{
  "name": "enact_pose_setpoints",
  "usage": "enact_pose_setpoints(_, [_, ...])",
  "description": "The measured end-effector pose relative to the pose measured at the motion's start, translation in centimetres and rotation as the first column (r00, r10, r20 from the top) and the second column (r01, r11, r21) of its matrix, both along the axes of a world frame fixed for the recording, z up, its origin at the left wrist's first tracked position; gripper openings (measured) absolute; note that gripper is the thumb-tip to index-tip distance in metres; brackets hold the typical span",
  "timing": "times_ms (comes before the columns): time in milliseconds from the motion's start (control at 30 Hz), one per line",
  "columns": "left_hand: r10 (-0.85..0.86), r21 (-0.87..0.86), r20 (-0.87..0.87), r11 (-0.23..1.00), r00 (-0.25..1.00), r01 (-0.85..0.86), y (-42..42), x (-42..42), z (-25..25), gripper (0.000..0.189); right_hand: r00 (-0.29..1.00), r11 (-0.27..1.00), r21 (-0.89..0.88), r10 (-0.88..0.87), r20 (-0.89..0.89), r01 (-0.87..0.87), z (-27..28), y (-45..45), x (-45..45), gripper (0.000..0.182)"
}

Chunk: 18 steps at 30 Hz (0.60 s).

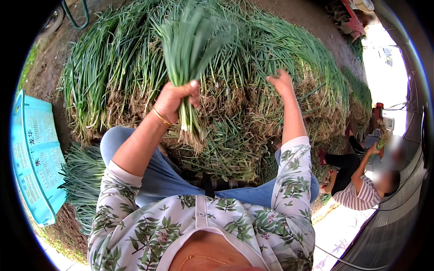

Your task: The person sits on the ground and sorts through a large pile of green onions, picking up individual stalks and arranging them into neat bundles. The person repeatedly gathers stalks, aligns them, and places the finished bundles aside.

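My left hand (pixel 179 98) grips a bunch of green onions (pixel 183 73) around the pale stems. The green tops point away from me and are blurred, while the roots hang towards my lap. Out to the right, my right hand (pixel 281 83) is over the edge of the heap, thumb and finger apart, with nothing visible in it. Before me spreads a wide heap of green onions (pixel 132 67), their roots facing me. Loose leaves and trimmings (pixel 223 152) cover the ground between my knees.
A turquoise plastic crate (pixel 39 152) bearing writing stands at the left. Beside my left knee lies a pile of green onions (pixel 84 183). At the right sit other people, one in a striped shirt (pixel 359 196). A cable (pixel 349 262) runs along the lower right.
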<state>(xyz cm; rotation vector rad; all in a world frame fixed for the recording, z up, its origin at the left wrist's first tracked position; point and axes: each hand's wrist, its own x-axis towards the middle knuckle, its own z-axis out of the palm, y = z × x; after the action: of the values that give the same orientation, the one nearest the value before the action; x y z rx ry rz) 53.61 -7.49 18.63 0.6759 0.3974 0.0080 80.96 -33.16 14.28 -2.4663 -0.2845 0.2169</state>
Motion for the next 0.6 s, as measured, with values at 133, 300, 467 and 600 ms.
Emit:
enact_pose_setpoints(133, [0.368, -0.314, 0.183, 0.901, 0.912, -0.3, 4.7, 0.9, -0.3, 0.03, 0.975, 0.998, -0.021, 0.06, -0.216, -0.066, -3.3, 4.9, -3.3, 0.031])
enact_pose_setpoints(300, [0.45, -0.448, 0.101, 0.817, 0.887, -0.363, 7.7, 1.7, -2.5, 0.017, 0.988, 0.972, -0.2, 0.139, 0.061, -0.124, -10.5, 10.2, -6.4, 0.025])
enact_pose_setpoints(467, [0.412, -0.313, -0.007, 0.865, 0.911, -0.393, 7.7, 1.9, -3.4, 0.015, 0.97, 0.958, -0.257, 0.067, -0.233, -0.128, -7.3, 13.2, -5.5, 0.029])
enact_pose_setpoints(600, [0.379, -0.275, -0.03, 0.886, 0.925, -0.372, 7.6, 2.1, -2.9, 0.014, 0.993, 0.828, 0.561, 0.056, -0.103, 0.011, -1.6, 10.8, -4.7, 0.036])
